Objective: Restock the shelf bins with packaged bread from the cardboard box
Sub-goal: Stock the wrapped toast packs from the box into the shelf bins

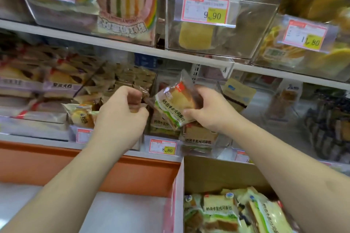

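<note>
A packaged bread [173,104] in a clear wrapper with a green label is held tilted over a clear shelf bin [217,149] on the middle shelf. My right hand [207,108] grips its right side. My left hand [123,113] pinches the wrapper's crimped left end. The bin holds more of the same packages [197,138], and an 8.80 price tag [162,146] sits on its front. Below at the right, the cardboard box [217,172] holds several matching bread packages [219,212].
Neighbouring bins to the left hold brown-wrapped snacks [123,79] and sliced cakes [47,85]. The upper shelf [113,43] carries clear bins with price tags 9.90 [208,9] and 11.80 [306,34]. An orange ledge [56,157] runs below the shelf at the left.
</note>
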